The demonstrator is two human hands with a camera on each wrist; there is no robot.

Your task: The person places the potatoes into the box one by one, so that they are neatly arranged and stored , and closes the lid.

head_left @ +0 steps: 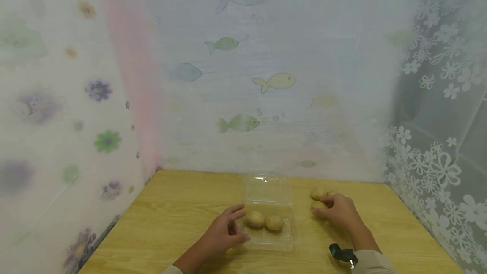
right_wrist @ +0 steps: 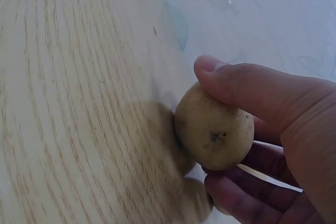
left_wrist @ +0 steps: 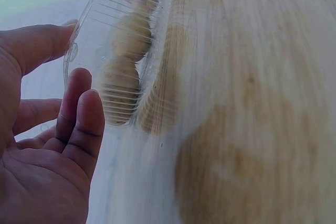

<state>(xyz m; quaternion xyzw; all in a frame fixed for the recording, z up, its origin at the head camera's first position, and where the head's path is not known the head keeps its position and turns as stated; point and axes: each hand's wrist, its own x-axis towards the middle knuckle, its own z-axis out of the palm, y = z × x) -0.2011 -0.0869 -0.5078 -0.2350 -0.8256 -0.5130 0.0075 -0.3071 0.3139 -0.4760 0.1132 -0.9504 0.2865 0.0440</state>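
- We see the right hand (head_left: 342,210) clamped on a potato (right_wrist: 215,127), thumb on one side, fingers on the other.
- Just beside it, on the right part of the table (head_left: 182,206), lie other potatoes (head_left: 318,193); we cannot count them, since the hand covers some.
- The left hand (head_left: 224,229) has thumb and fingers apart, by the left edge of the clear box (head_left: 281,247); whether they touch it, we cannot tell.
- In the box, two potatoes (head_left: 255,219) sit side by side, with the lid (head_left: 268,193) swung back beyond them.
- We judge the step in hand to be picking up another potato for the box.
- The next move, we think, calls for lifting it clear of its neighbours and carrying it left to the room beside the pair, while the left hand steadies the box.
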